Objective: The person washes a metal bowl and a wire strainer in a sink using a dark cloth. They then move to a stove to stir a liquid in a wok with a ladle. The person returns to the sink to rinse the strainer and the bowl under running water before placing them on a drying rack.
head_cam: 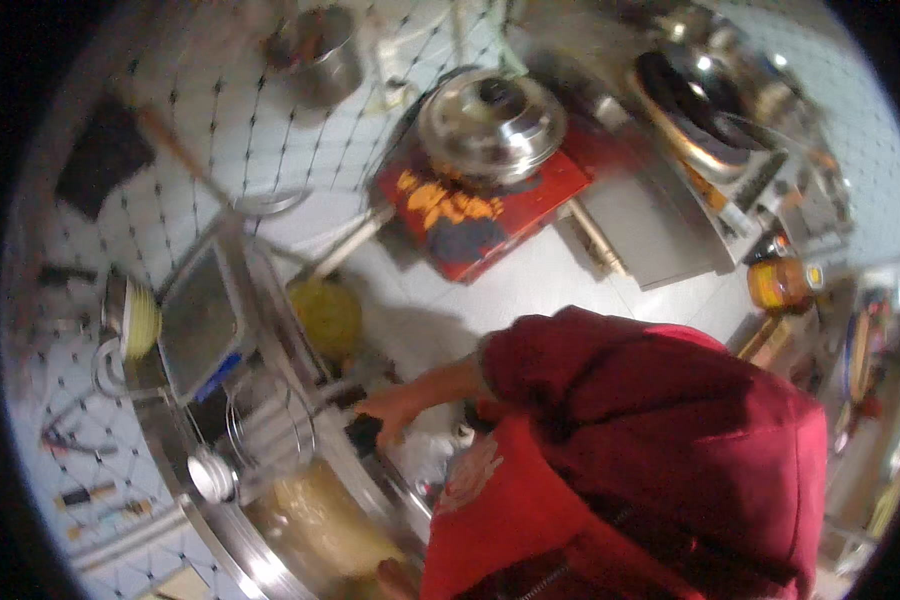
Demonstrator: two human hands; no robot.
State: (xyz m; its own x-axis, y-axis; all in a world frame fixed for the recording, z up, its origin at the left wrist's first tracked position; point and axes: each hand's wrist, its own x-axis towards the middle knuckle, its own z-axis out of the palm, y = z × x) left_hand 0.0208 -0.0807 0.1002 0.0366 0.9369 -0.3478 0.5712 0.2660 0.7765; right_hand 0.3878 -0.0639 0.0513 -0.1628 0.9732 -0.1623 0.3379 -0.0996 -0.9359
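My right hand (394,409) reaches out from a dark red sleeve to the front edge of a metal counter (352,457). Its fingers are by a dark object (364,433), and blur hides whether they grip it. Below that arm lies a whitish, crumpled, plastic-like item (427,454), partly covered by my red apron (502,502). Only a few fingers of my left hand (396,579) show at the bottom, beside a yellowish board-like surface (330,514) with shiny patches. Whatever those fingers may hold is hidden.
A lidded steel pot (495,124) stands on a red table (547,191). On the floor is a yellow-green round container (326,319). Wire loops (270,424), a white cup-like item (211,476) and a blue item (217,377) are along the counter. An amber jar (780,285) stands at right.
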